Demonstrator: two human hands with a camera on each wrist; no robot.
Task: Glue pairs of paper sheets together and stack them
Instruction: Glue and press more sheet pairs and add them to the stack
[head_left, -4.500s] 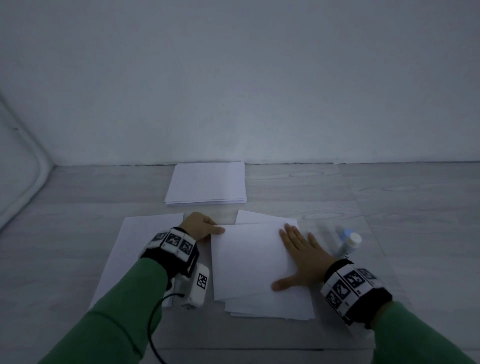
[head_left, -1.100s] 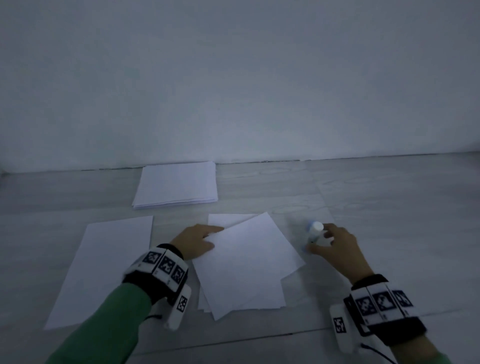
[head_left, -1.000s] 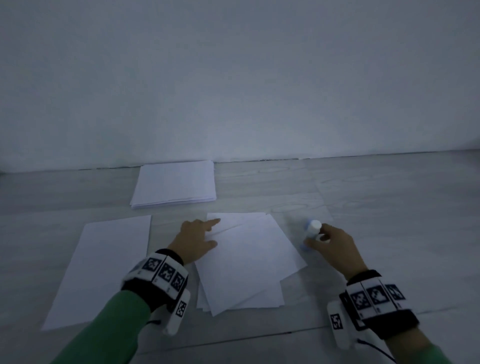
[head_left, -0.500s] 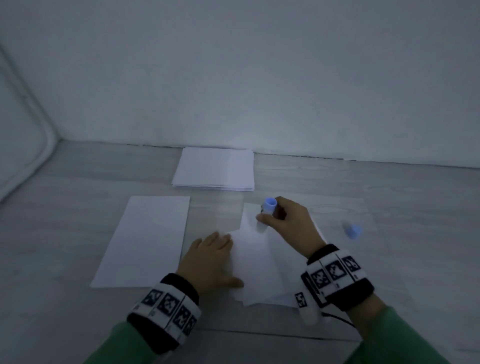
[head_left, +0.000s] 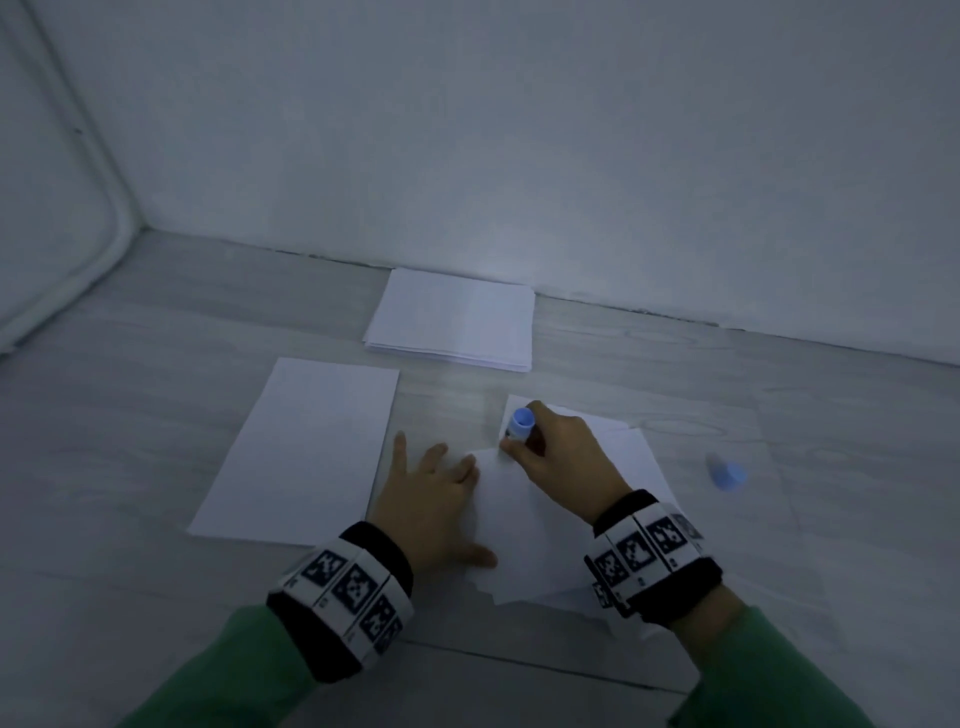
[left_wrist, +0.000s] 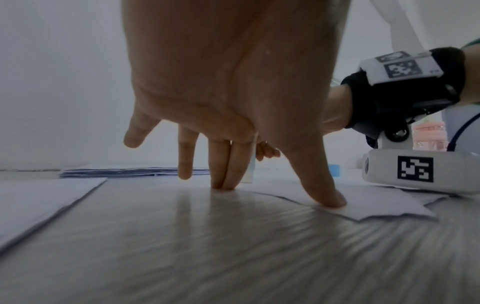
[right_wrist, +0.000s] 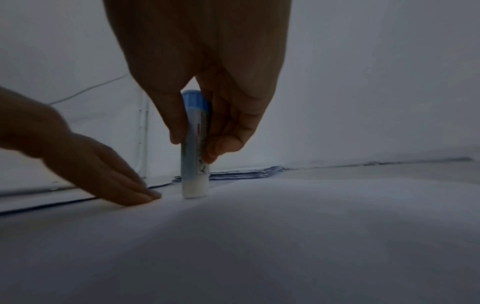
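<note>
The right hand (head_left: 561, 462) was curled around a glue stick (head_left: 519, 425), thumb on one side and fingers on the other, holding it upright with its white tip pressed down near the far left corner of the top sheet (head_left: 540, 540) of a loose, fanned pile lying on the pale wood-grain table (head_left: 156, 441). In the right wrist view the glue stick (right_wrist: 194, 148) stood nearly vertical, blue end up, its tip touching the paper. The left hand (head_left: 431, 504) lay flat just beside it — fingers straight and spread, thumb stretched out onto the near left edge of the same sheet, holding nothing. The left wrist view showed the fingertips (left_wrist: 228, 181) touching down at the sheet's edge and the thumb pressing the paper itself. The two hands sat close together, though whether they touched could not be told. A single sheet (head_left: 306, 447) lay flat to the left of the left hand, apart from the pile. Farther back, near the wall, rested a neat stack of paper (head_left: 457, 319). The blue cap (head_left: 727, 473) lay on the table well to the right of the pile — on its own. Both wrists wore dark bands with black-and-white marker squares, above green sleeves.
</note>
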